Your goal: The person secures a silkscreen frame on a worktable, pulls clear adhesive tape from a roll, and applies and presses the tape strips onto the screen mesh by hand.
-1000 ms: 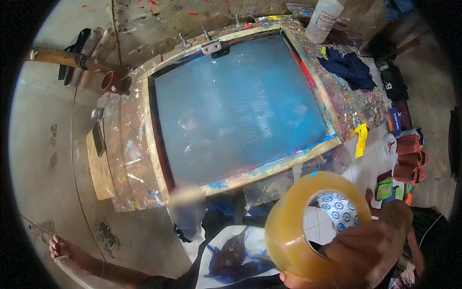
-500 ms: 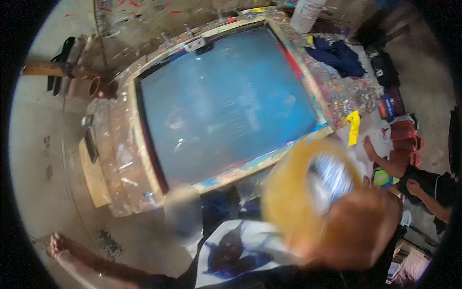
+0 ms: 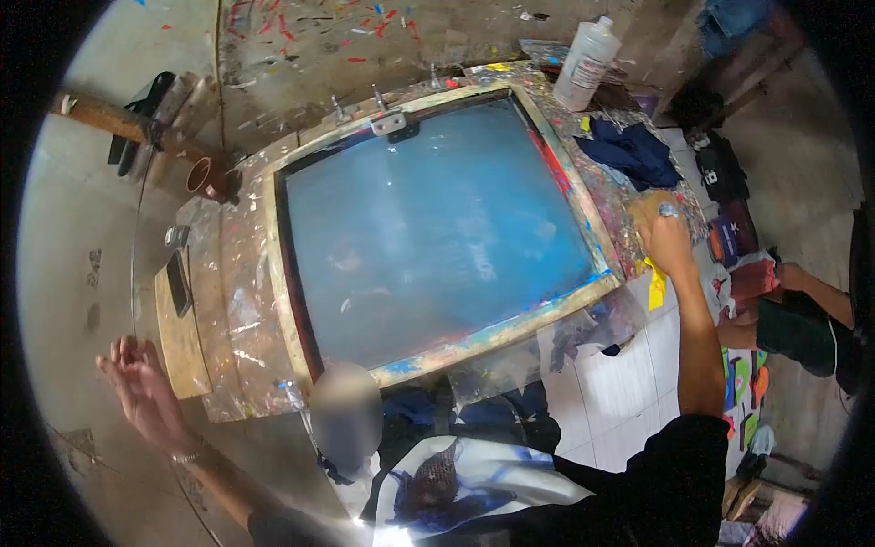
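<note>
My right hand is closed on a roll of tape, brownish yellow with a pale core, at the paint-spotted right side of the table. The fingers partly hide the roll. Raised off to the left of the table, my left hand has its fingers apart and holds nothing. Between the two hands lies a screen-printing frame with a wooden border and blue mesh. A metal hinge clamp sits at its far edge. Close to my right hand are a yellow strip and a dark blue cloth.
A white bottle stands at the back right. On the left are a wooden board and a brown cup. At the right, another person's arm is near a red bag.
My right hand has carried the tape roll from close before the camera out to the table's right side. My left hand has risen. The camera view has shifted slightly.
</note>
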Tool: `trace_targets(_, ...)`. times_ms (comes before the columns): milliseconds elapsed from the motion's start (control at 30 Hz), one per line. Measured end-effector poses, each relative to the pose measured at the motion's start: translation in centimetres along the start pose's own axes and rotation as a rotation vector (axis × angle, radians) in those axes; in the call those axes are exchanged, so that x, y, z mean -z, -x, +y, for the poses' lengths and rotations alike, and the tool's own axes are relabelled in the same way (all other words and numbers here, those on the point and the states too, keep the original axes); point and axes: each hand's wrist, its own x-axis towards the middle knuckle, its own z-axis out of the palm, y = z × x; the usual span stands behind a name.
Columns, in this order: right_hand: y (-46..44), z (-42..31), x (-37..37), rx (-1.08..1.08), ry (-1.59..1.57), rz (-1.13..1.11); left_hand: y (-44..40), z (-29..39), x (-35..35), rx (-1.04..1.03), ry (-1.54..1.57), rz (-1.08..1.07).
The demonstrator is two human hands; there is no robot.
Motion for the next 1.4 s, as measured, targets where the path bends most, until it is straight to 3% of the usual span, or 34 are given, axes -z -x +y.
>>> trace_targets(100, -0.2, -0.6, -2.1, -0.122, 0.098, -0.025, -1.1, -0.9, -1.1, 0.034, 0.213, 0.085)
trace_targets(167, -0.6, -3.1, 1.1, -0.357, -0.017, -0.119, -1.8, -1.3, -1.3, 0.046, 0.27, 0.051)
trace_targets(200, -0.4, -3.4, 1.8, -0.357, -0.019, -0.119, -2.1, -1.4, -1.2, 0.042, 0.287, 0.031)
trace_targets(267, 0.6, -4.2, 3.2, -0.121, -0.113, 0.261, -3.1, -1.8, -1.3, 0.038, 0.366, 0.027)
trace_targets(333, 2.8, -10.0, 11.3, 0.158, -0.5, 0.342, -3.7, -2.6, -1.8, 0.05, 0.443, 0.029)
trace_targets(367, 4.4, -12.2, 14.6, 0.404, -0.654, 0.329, -4.1, -3.2, -2.4, 0.056, 0.501, 0.029)
trace_targets(433, 7.4, -17.2, 18.4, 0.333, -1.072, 0.226, -4.7, -4.1, -2.9, 0.083, 0.566, 0.017)
trace_targets(500, 8.6, -19.3, 20.1, 0.694, -1.332, 0.201, -5.7, -4.6, -2.6, 0.098, 0.517, 0.018)
trace_targets(600, 8.3, -20.8, 20.1, 0.985, -1.513, 0.149, -5.7, -4.7, -3.9, 0.102, 0.551, 0.044)
trace_targets(733, 8.3, -21.7, 18.6, 1.108, -1.622, 0.108, -5.2, -4.0, -4.2, 0.092, 0.552, 0.063)
trace_targets(967, 9.1, -22.3, 17.3, 1.11, -1.722, 0.087, -6.4, -3.0, -3.5, 0.084, 0.479, -0.006)
trace_targets(1033, 9.8, -23.0, 15.9, 0.926, -1.751, 0.143, -8.0, -3.0, -2.7, 0.103, 0.459, -0.048)
trace_targets(1067, 11.8, -25.4, 14.9, 0.595, -1.833, 0.258, -9.6, -2.9, -1.0, 0.084, 0.261, 0.08)
trace_targets(1133, 12.4, -26.0, 12.9, 0.475, -1.889, 0.055, -11.8, -4.4, 0.0, 0.074, 0.194, 0.044)
trace_targets(1167, 13.6, -26.7, 11.9, 0.358, -1.964, -0.089, -12.4, -6.1, -0.9, 0.062, 0.105, 0.18)
trace_targets(1233, 15.5, -28.0, 9.7, 0.2, -2.243, -0.396, -14.1, -9.2, -3.3, 0.13, -0.212, 0.097)
trace_targets(1267, 16.8, -28.1, 7.9, 0.274, -2.293, -0.614, -15.1, -11.3, -5.3, 0.157, -0.363, 0.1)
trace_targets(1300, 17.6, -28.7, 7.2, 0.287, -2.289, -0.628, -15.5, -13.4, -7.1, 0.133, -0.503, 0.055)
trace_targets(1367, 18.7, -30.2, 6.3, 0.23, -2.526, -0.911, -16.3, -18.2, -7.1, 0.292, -0.586, -0.091)
trace_targets(1400, 19.1, -30.7, 5.4, 0.277, -2.505, -0.998, -16.3, -20.8, -8.0, 0.234, -0.683, -0.117)
